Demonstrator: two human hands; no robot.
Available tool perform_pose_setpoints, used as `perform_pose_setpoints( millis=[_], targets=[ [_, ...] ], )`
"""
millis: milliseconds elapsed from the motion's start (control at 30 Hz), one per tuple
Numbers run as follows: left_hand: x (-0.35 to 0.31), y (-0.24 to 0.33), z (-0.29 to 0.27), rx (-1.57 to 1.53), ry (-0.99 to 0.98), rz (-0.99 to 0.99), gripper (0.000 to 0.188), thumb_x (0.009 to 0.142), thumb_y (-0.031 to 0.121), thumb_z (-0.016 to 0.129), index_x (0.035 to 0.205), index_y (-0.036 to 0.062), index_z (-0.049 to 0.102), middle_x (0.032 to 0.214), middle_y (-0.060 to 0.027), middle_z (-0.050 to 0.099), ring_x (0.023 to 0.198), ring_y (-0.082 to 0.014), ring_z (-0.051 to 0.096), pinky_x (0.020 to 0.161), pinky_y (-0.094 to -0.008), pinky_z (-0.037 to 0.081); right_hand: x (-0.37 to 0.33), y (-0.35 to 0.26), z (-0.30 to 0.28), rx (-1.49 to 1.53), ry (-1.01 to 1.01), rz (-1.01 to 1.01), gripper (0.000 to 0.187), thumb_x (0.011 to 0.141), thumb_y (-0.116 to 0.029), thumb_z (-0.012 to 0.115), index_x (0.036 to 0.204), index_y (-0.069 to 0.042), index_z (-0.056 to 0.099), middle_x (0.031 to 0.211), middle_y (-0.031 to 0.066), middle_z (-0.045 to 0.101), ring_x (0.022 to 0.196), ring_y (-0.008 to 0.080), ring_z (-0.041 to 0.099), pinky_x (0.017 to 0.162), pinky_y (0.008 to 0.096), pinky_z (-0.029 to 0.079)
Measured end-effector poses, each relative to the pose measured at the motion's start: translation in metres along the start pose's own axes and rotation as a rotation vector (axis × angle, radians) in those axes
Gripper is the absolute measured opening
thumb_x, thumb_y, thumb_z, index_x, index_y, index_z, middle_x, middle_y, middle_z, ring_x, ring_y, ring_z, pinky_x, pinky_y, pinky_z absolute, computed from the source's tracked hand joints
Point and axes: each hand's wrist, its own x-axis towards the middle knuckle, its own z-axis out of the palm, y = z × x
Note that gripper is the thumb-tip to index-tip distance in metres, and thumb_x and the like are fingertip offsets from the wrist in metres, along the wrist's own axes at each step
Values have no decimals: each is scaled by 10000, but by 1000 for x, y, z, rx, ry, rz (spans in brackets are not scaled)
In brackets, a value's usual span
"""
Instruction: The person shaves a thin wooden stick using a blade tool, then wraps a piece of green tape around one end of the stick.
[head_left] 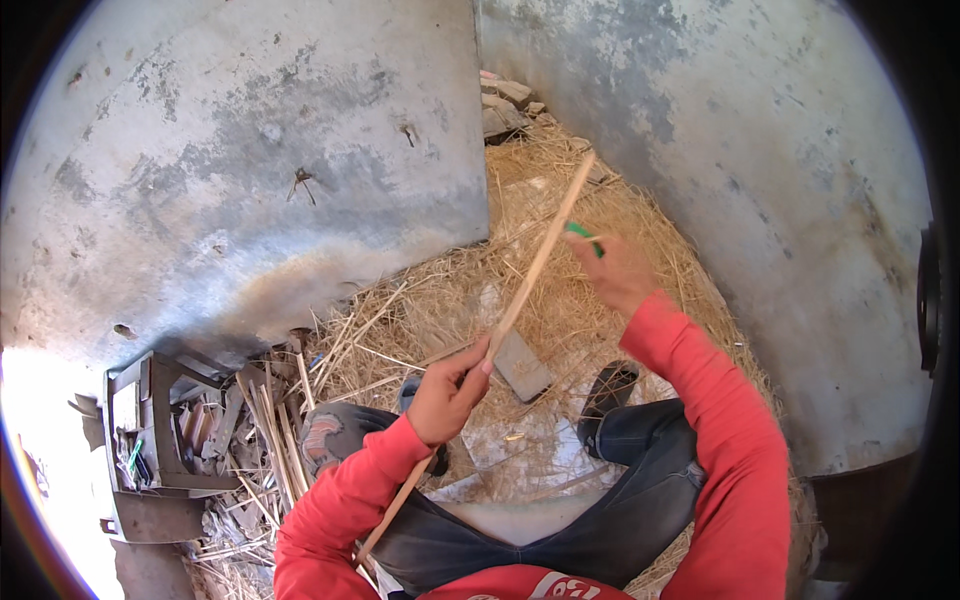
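My left hand is closed around a long, thin wooden strip. The strip slants from beside my left forearm up past the hand toward the far corner. Near its upper part is my right hand, slightly blurred, with the fingers closed on a small green tool. That tool lies against or very close to the strip's right side; its exact kind is not clear, and any blade on it cannot be made out.
Straw-like shavings cover the floor between two grey walls. A grey block lies between my feet. Loose wooden strips lie left of my knee, beside a dark frame with scraps. Rubble sits in the far corner.
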Motion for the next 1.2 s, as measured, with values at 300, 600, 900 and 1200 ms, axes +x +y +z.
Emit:
perform_pose_setpoints(
  millis=[300, 600, 900, 1200],
  targets=[
    [-36, -8, -12, 75, -40, -49, 435, 1033, 142, 541, 1435, -14, 488, 754, 45, 499, 673, -27, 437, 612, -197, 396, 8, 120, -41, 216, 507, 100, 636, 1009, -547, 468, 772, 31, 584, 635, 95, 455, 614, 190, 374, 600, 400, 359],
    [-6, 10, 2, -55, 63, 40, 412, 1040, 123, 525, 1426, -13, 474, 705, 62, 464, 616, -28, 415, 548, -204, 349, -78, -41, 17, 64, -175, -333, 554, 999, -534, 451, 1138, -63, 707, 721, 232, 654, 692, 417, 664, 667, 530, 510],
    [-5, -4, -1, 121, 40, -7, 294, 1037, 142, 534, 1288, -1, 587, 693, 77, 441, 586, -16, 366, 508, -208, 298, -20, -2, 32, 24, -40, -181, 617, 998, -588, 434, 990, -40, 718, 671, 235, 604, 627, 403, 615, 614, 490, 469],
    [-36, -7, -4, 53, -100, -80, 353, 1032, 158, 552, 1355, 24, 503, 636, 72, 430, 568, -17, 375, 493, -223, 297, 12, 139, -37, 9, 294, 236, 667, 1024, -552, 408, 1092, 42, 703, 731, 234, 640, 739, 327, 654, 783, 471, 481]
  ],
)
